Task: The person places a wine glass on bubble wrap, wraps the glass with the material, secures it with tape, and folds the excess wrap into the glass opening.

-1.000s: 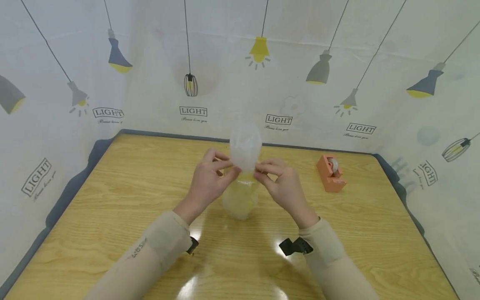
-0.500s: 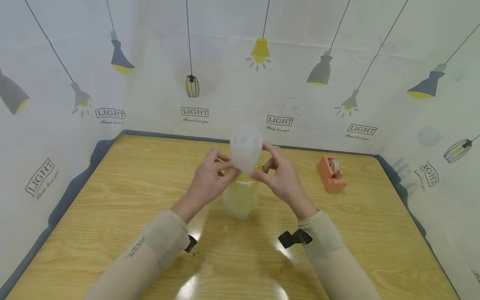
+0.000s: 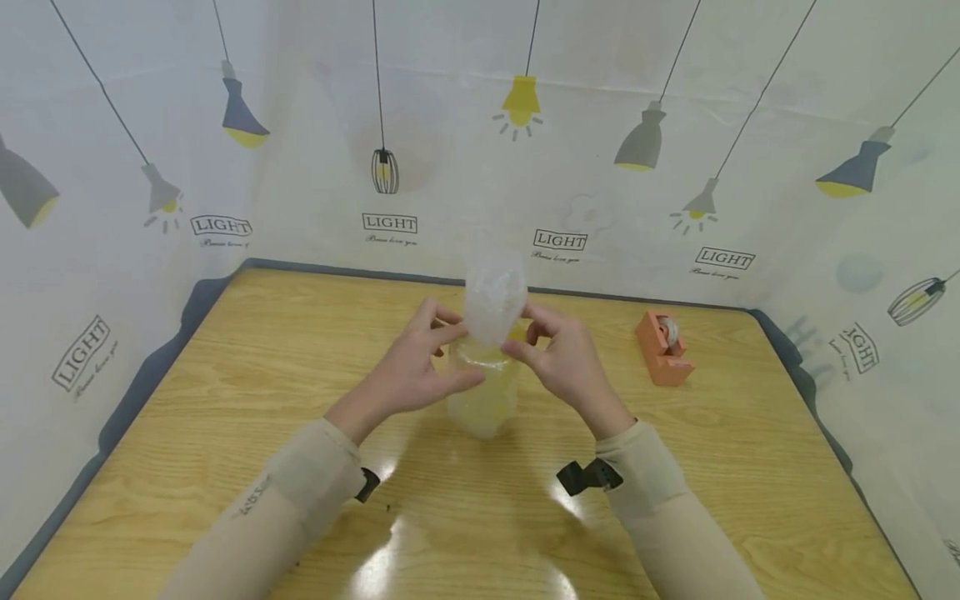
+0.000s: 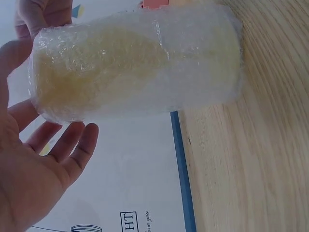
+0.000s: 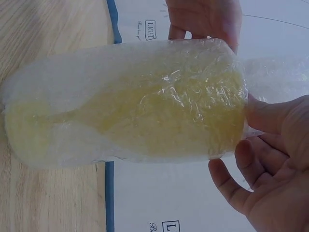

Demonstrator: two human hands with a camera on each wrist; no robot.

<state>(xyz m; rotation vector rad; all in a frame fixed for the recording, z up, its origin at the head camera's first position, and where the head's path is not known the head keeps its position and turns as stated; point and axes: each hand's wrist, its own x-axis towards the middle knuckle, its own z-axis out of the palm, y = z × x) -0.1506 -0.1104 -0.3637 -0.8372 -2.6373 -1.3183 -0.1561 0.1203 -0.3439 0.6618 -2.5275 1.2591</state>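
A yellow-tinted stemmed glass [image 3: 483, 404], swathed in bubble wrap [image 3: 495, 292], stands upright on the table; the loose end of the wrap sticks up above its rim. Bowl, stem and foot show through the wrap in the left wrist view. My left hand [image 3: 412, 367] is at the rim's left side, fingers spread loosely, fingertips close to the wrap and thumb extended across the front. On the other side my right hand [image 3: 562, 354] pinches the wrap at the rim between thumb and index finger. Its other fingers are bent beside the glass [image 5: 159, 106].
An orange tape dispenser [image 3: 663, 350] with a roll of clear tape stands on the wooden table [image 3: 247, 400], to the right of the hands. A white backdrop [image 3: 450, 108] printed with lamps rises along the table's back and sides.
My right hand has shifted its hold, its index finger rising along the wrap. The left thumb has come away from the rim and dropped lower. The wrap's top now leans slightly right.
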